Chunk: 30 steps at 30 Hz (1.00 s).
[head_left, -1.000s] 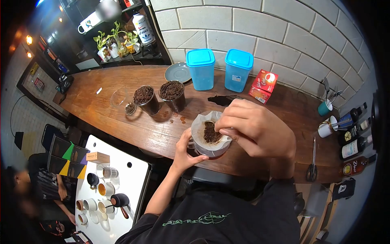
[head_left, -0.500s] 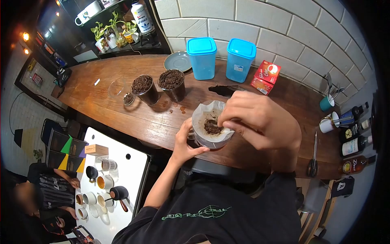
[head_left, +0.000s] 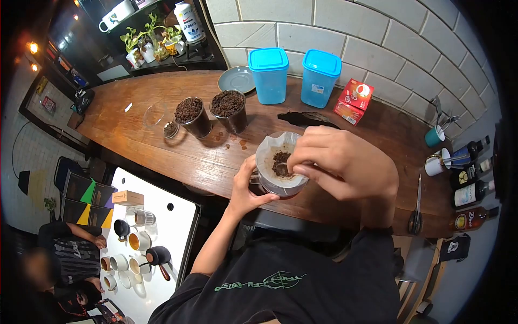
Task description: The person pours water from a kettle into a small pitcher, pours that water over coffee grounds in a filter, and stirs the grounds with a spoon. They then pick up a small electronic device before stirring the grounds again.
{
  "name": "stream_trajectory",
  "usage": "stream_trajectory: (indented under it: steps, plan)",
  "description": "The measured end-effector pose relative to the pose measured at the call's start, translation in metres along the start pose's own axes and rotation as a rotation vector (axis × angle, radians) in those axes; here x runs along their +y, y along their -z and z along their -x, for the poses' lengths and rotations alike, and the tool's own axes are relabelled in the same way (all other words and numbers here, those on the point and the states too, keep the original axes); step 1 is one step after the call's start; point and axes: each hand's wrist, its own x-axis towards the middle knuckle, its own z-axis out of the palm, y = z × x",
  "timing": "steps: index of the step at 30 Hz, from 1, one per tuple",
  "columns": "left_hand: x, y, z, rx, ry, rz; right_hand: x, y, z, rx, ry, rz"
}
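My left hand (head_left: 249, 186) is wrapped round the handle side of a clear coffee dripper (head_left: 286, 190) near the counter's front edge. A white paper filter (head_left: 268, 153) lines it, with wet dark coffee grounds (head_left: 281, 157) at the bottom. My right hand (head_left: 329, 162) is closed over the filter's right side, fingers pinched and pointing down. Between them seems to be a small spoon (head_left: 284, 169), its bowl among the grounds and its handle mostly hidden by my fingers. Two clear cups (head_left: 198, 125) heaped with dark brown grounds stand to the left, beside a small glass jar (head_left: 170, 130).
Two blue lidded containers (head_left: 268, 75), a grey saucer (head_left: 236, 80) and a red box (head_left: 354, 101) stand along the tiled wall. Scissors (head_left: 415, 216), utensil cups (head_left: 434, 136) and bottles (head_left: 471, 193) are at right. Another person (head_left: 75, 254) sits at a white table (head_left: 181, 227) with several cups.
My right hand has shifted slightly left and down, and the spoon tip has moved through the grounds, which now lie differently in the filter. My left hand keeps its hold.
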Motion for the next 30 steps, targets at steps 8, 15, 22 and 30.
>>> stream_trajectory:
  steps: [8, 15, 22, 30]
  plan:
    - [0.002, -0.001, -0.001, 0.015, -0.017, -0.004, -0.006, 0.005, 0.000, 0.107, -0.105, 0.168]
    - [0.006, 0.001, -0.002, 0.000, -0.023, 0.000, -0.005, 0.002, -0.001, 0.025, -0.061, 0.097]
    - [0.004, 0.000, -0.002, -0.003, -0.043, -0.013, -0.003, 0.002, 0.001, 0.000, -0.018, 0.050]
    - [0.006, 0.000, -0.001, 0.002, -0.028, -0.014, -0.006, 0.006, -0.004, 0.072, -0.056, 0.089]
